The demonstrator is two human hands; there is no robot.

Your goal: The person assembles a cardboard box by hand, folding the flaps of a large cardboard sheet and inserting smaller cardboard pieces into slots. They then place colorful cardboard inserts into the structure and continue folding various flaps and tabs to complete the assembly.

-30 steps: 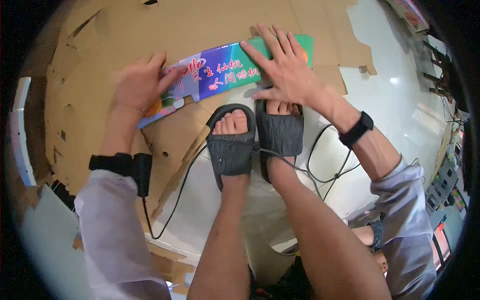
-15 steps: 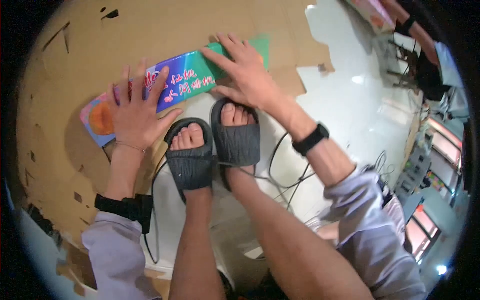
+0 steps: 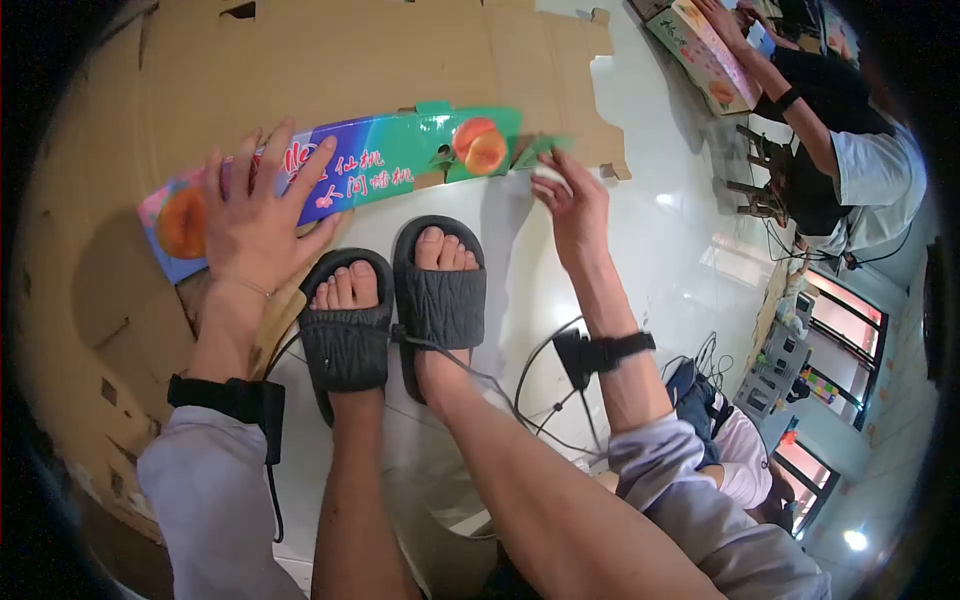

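A long printed peach carton [image 3: 390, 158], coloured pink, blue and green with peach pictures and lettering, lies across brown cardboard in front of my feet. My left hand [image 3: 262, 215] rests on its left part, fingers spread over the lettering. At the carton's right end, my right hand [image 3: 578, 205] has its thumb and fingers closed on a green end flap [image 3: 538, 152], slightly blurred. A small green tab [image 3: 433, 108] sticks up from the carton's far edge, and a dark hole shows near the peaches. Black straps with cables circle both wrists.
Flattened brown cardboard [image 3: 330, 60] covers the floor ahead and left; white tile [image 3: 650, 250] lies to the right. My black slippers [image 3: 440, 300] stand just below the carton, with a cable [image 3: 500, 385] across them. At upper right, another person [image 3: 840, 150] handles a similar carton [image 3: 705, 55].
My right hand has left the carton's top, moving right and down to its end flap. My left hand stays on the carton. The view has shifted, showing more of the other person.
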